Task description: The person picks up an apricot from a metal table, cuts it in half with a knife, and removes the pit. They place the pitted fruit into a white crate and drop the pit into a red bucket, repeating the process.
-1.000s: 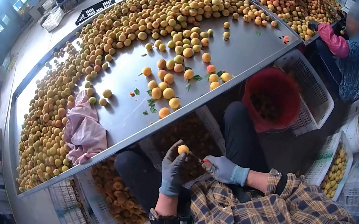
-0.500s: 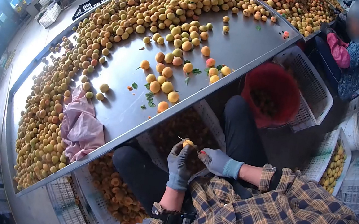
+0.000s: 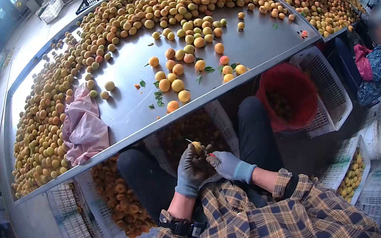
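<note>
My left hand [image 3: 191, 170], in a grey glove with a darkened palm, is closed around a yellow-orange apricot [image 3: 197, 146]. My right hand [image 3: 230, 166], gloved too, grips a small knife [image 3: 210, 154] with a red handle. Its thin blade lies across the apricot and points up to the left. Whether the blade has cut into the flesh is too small to tell. Below both hands, between my knees, stands a white crate [image 3: 225, 120] holding dark orange fruit, partly in shadow.
A metal table [image 3: 123, 122] bears heaped apricots, loose leaves and a pink cloth [image 3: 85, 126]. By my right knee is a red bucket [image 3: 288, 98]; a white crate [image 3: 339, 102] adjoins it. Halved apricots [image 3: 119, 203] fill a crate at lower left. Another person [image 3: 378, 65] sits at far right.
Both hands have shifted slightly up and left. The knife blade now shows across the apricot, and the right hand is closer to the left.
</note>
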{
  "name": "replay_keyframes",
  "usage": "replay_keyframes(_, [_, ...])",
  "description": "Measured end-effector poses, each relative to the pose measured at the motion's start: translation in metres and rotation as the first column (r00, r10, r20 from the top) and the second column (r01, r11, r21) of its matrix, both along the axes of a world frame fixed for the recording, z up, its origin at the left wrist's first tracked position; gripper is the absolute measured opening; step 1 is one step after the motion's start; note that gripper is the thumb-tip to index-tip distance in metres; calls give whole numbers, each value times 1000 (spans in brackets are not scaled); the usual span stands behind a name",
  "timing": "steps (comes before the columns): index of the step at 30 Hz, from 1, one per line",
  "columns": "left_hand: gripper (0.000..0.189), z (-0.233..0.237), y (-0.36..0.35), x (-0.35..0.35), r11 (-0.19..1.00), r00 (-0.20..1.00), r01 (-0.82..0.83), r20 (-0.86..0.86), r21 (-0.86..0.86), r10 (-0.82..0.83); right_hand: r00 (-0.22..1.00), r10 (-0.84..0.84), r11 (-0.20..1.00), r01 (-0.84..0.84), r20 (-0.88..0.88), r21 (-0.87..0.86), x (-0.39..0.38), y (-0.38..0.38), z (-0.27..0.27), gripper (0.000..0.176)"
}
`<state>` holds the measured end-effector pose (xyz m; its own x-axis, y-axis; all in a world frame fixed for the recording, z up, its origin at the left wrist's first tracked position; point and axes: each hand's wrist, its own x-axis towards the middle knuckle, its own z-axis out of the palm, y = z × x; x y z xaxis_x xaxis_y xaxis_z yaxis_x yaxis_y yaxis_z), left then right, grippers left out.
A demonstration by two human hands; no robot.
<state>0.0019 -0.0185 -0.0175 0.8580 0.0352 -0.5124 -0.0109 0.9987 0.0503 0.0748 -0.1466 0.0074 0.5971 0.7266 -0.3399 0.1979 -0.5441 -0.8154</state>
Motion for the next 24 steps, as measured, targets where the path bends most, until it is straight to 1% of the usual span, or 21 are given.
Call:
replay_keyframes(1, [34, -2, 1, -2, 1000, 1000, 2, -5, 2, -2, 999, 19, 1000, -19, -36, -15, 2, 0, 2, 41])
replay_keyframes(3, [35, -9, 1, -1, 971, 997, -43, 66, 235, 29, 997, 32, 999, -34, -71, -30, 0, -1, 8, 41])
replay_keyframes(4, [35, -11, 1, 0, 971, 997, -41, 67, 235, 26, 999, 29, 997, -31, -34, -69, -3, -3, 12, 40])
replay_keyframes(5, [35, -12, 1, 1, 987, 998, -52, 36, 151, 47, 1000, 28, 994, -27, 3, -108, -6, -4, 14, 40])
replay_keyframes(6, [35, -14, 1, 1, 996, 998, -66, 1, 67, 67, 1000, 27, 994, -27, 4, -108, -8, -4, 13, 40])
replay_keyframes(8, [36, -18, -4, 0, 997, 999, -41, 32, 58, 39, 998, 22, 986, -13, 54, -164, -10, -5, 9, 41])
replay_keyframes(10, [36, -24, -4, 1, 999, 998, -12, 64, 51, 9, 999, 7, 991, 0, 49, -136, -7, -2, 5, 41])
replay_keyframes(12, [37, -28, -1, 2, 993, 1000, -21, -9, 117, 22, 999, -9, 994, 14, 42, -108, -3, 1, 0, 41])
replay_keyframes(13, [37, -27, -1, 1, 993, 1000, -17, -12, 118, 18, 1000, -6, 997, 7, 14, -75, 0, 2, -3, 41])
replay_keyframes(15, [38, -23, -2, -1, 909, 999, -35, 44, 416, 19, 1000, -7, 999, 7, -16, -42, -1, 3, -4, 41])
replay_keyframes(16, [38, -23, -3, -1, 909, 999, -32, 44, 415, 16, 1000, -5, 999, 4, -21, -53, -1, 2, -3, 41])
replay_keyframes(18, [39, -22, -3, -1, 877, 999, -34, -12, 480, 45, 1000, -1, 998, -1, -26, -66, -4, 0, 2, 42])
replay_keyframes(19, [39, -22, -4, 0, 878, 999, -37, -9, 477, 47, 1000, 6, 993, -6, 3, -117, -6, -2, 6, 42])
replay_keyframes(20, [38, -20, -5, 0, 945, 1000, -22, 8, 328, 21, 999, 17, 986, -11, 30, -167, -7, -3, 9, 42])
replay_keyframes(21, [38, -18, -6, -1, 985, 1000, 1, 27, 171, -5, 999, 19, 986, -14, 29, -168, -7, -3, 9, 42])
replay_keyframes(23, [40, -20, -11, 1, 988, 999, 1, 36, 153, -7, 998, 24, 974, -9, 66, -227, -6, -3, 8, 41])
replay_keyframes(24, [42, -22, -13, 2, 991, 999, 3, 45, 135, -10, 998, 23, 974, -7, 66, -227, -5, -3, 4, 41])
